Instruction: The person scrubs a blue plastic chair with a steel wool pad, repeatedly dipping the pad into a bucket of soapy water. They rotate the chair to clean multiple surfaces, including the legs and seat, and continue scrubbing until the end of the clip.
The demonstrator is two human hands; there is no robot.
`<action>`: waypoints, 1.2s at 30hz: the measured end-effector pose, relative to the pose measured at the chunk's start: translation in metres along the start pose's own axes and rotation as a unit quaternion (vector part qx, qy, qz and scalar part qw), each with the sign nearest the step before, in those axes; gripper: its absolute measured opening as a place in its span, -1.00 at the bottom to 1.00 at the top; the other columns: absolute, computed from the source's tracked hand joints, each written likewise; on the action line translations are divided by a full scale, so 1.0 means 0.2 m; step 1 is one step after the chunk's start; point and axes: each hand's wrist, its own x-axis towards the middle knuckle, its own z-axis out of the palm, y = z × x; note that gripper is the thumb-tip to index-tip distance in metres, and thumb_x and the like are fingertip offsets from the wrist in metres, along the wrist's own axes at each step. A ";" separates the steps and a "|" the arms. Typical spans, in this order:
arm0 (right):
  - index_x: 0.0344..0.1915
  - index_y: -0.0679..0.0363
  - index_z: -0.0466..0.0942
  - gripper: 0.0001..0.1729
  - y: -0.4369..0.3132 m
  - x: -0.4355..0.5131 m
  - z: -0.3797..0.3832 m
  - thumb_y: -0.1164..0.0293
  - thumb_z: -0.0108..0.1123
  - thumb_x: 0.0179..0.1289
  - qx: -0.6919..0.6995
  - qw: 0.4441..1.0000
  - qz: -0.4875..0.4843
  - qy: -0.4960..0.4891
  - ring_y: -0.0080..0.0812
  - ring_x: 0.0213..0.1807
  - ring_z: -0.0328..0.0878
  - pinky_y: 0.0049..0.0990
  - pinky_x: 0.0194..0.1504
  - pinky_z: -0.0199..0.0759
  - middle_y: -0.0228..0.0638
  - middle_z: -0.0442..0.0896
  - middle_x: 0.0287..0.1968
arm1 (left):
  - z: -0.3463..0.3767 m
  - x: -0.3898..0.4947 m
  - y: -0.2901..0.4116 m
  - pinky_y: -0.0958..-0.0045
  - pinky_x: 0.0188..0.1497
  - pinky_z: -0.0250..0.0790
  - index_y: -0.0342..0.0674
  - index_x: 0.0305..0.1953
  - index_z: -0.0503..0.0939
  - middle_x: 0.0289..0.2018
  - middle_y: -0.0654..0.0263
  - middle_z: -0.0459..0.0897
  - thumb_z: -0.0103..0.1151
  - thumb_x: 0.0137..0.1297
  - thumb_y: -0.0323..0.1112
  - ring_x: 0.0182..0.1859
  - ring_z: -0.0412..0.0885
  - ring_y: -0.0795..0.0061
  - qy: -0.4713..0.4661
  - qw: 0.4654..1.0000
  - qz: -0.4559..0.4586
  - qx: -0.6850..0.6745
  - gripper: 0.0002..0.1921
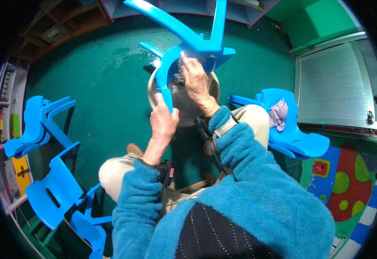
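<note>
A blue plastic child's chair (201, 45) is tipped over a round pale basin (152, 94) holding murky water, its legs pointing up and away from me. My left hand (164, 118) grips the near edge of the chair, with the thumb along it. Fingers stretched forward, my right hand (195, 77) lies against the wet inner face of the chair. A grey, glinting patch shows beside its fingers; I cannot tell whether it is a scouring pad or splashing water. My right palm is hidden.
Stacked blue chairs (33, 126) stand at the left, with another blue chair (55, 191) nearer me. At the right, a crumpled mauve cloth (278, 115) hangs on stacked blue chairs (300, 139). Wet patches mark the green floor (110, 74). Shelves (188, 8) line the far side.
</note>
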 end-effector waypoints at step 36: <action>-0.42 0.09 0.54 -0.78 0.45 0.22 -0.43 0.22 0.31 0.14 -0.064 0.987 0.137 0.052 -0.16 -0.28 0.61 -0.20 -0.27 0.47 -0.28 0.59 -0.34 | 0.01 -0.01 0.02 -0.08 -0.27 0.47 -0.35 0.06 0.17 -0.39 -0.26 0.61 0.23 0.13 -0.48 -0.28 0.62 -0.29 0.006 1.000 0.006 0.025 -0.47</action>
